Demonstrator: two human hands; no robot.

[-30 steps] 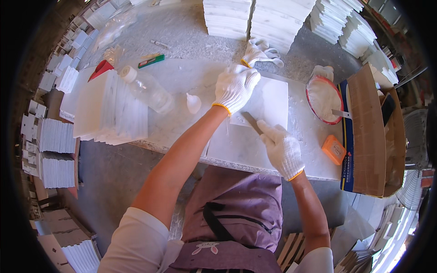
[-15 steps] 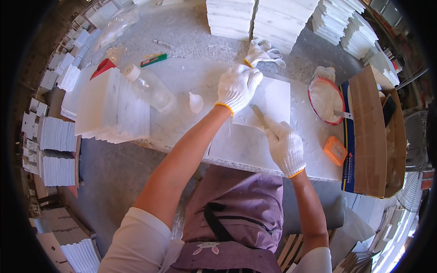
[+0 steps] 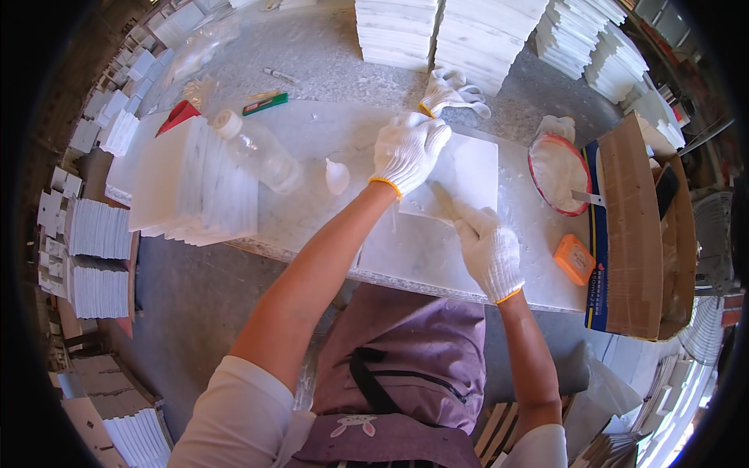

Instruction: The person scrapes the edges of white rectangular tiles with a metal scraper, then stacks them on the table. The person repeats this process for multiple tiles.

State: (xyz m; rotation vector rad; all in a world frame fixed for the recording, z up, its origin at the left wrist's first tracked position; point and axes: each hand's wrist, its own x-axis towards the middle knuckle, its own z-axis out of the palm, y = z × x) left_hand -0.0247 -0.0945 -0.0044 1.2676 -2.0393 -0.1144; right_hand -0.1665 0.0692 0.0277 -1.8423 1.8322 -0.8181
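Note:
A square white marble tile (image 3: 472,168) lies on the pale stone slab of the bench. My left hand (image 3: 407,152), in a white knitted glove with a yellow cuff, is closed over its far left part with the fingers curled; the fingertips are hidden. My right hand (image 3: 490,251), gloved alike, grips a flat narrow scraper (image 3: 442,198) whose blade lies low over the tile's near edge. Left of the tile sits a small white bulb-shaped thing with a nozzle (image 3: 337,177). A spare white glove (image 3: 452,92) lies beyond my left hand.
To the left stand a stack of tiles (image 3: 183,183) and a clear plastic bottle (image 3: 261,156). A red-rimmed bowl of white paste (image 3: 559,175), an orange box (image 3: 574,259) and a cardboard box (image 3: 636,234) are on the right. Tall tile stacks (image 3: 398,31) stand behind.
The scraper's blade has shifted slightly and turned a little in my right hand. My left hand stays almost in place on the tile.

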